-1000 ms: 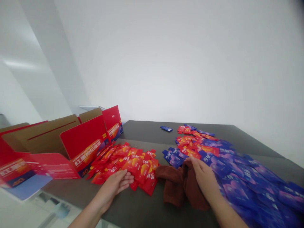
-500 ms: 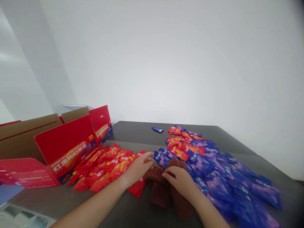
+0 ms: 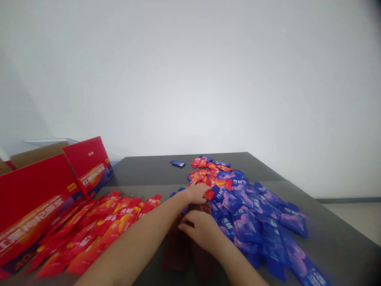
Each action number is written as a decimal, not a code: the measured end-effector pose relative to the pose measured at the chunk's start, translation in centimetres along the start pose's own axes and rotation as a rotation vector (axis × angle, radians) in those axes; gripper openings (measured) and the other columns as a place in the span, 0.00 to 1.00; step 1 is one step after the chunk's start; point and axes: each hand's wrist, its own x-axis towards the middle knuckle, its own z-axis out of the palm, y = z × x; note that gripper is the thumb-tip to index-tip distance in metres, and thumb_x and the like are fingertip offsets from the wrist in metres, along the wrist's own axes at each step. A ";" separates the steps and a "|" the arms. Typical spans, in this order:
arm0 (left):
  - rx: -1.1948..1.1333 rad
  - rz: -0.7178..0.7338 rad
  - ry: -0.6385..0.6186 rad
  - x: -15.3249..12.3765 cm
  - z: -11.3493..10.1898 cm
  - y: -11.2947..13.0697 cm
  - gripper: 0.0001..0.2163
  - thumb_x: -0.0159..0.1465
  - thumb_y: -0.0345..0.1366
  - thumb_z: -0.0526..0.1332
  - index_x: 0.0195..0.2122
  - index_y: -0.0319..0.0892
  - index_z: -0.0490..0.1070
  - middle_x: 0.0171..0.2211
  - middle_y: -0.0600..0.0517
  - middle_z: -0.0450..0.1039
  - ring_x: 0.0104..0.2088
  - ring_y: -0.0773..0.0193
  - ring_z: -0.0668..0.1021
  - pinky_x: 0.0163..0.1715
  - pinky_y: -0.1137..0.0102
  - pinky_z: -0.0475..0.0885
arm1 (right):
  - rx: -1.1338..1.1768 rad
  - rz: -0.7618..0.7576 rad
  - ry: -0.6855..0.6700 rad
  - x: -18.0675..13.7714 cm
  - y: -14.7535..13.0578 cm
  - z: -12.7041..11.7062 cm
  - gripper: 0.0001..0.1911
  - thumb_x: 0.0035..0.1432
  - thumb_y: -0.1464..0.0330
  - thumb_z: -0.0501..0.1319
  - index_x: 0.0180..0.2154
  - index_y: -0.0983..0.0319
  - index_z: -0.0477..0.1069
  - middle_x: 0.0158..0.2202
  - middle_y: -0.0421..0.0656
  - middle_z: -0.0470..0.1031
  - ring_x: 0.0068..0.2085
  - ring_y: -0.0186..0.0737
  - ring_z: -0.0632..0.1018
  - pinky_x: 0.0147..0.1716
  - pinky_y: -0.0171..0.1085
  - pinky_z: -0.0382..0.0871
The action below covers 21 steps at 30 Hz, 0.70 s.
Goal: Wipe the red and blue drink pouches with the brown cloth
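Left hand: bare left hand point(image 3: 199, 193) at centre, just below mid-frame; fingers bent over sachets; cannot tell whether they are clamped on anything.
Sachet at left fingertips: flat, glossy red-and-orange foil sachet point(image 3: 209, 194), just right of the left hand, partly covered.
Right hand: bare right hand point(image 3: 203, 231), lower centre of the frame; fingers curled, tips close together; a grip cannot be told.
Cloth: soft dark-brown fabric bundle point(image 3: 176, 254), lower centre, beneath the right hand.
Blue pile: overlapping blue-and-purple printed foil sachets point(image 3: 245, 223), lower right.
Mixed heap: red and blue sachets point(image 3: 202, 174), beyond the left hand.
Red pile: overlapping red-and-orange foil sachets point(image 3: 114, 224), lower left.
Carton: open red printed cardboard box point(image 3: 32, 194), left edge.
Single item: lone blue sachet point(image 3: 177, 163), upper centre of the dark grey flat tabletop point(image 3: 143, 169).
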 end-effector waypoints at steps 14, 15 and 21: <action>-0.083 -0.174 0.677 -5.5 -3.9 2.7 0.16 0.70 0.37 0.45 0.44 0.39 0.72 0.45 0.43 0.76 0.47 0.57 0.75 0.50 0.64 0.66 | 0.196 0.079 0.128 0.3 0.8 0.2 0.10 0.56 0.64 0.59 0.30 0.58 0.78 0.32 0.42 0.80 0.35 0.42 0.78 0.35 0.35 0.63; -0.122 -0.210 0.752 -6.9 -4.5 3.4 0.18 0.71 0.38 0.43 0.41 0.40 0.72 0.41 0.45 0.76 0.43 0.58 0.76 0.46 0.66 0.68 | 0.226 0.119 0.170 0.4 1.1 0.3 0.12 0.57 0.64 0.57 0.29 0.59 0.77 0.32 0.43 0.80 0.35 0.43 0.78 0.35 0.37 0.63; -0.680 -0.447 1.121 -14.6 -3.7 5.4 0.17 0.66 0.46 0.52 0.33 0.39 0.73 0.27 0.52 0.76 0.29 0.61 0.75 0.31 0.69 0.70 | 0.501 0.232 0.321 0.7 1.8 -0.1 0.26 0.66 0.57 0.42 0.37 0.62 0.75 0.36 0.49 0.79 0.40 0.45 0.77 0.42 0.40 0.67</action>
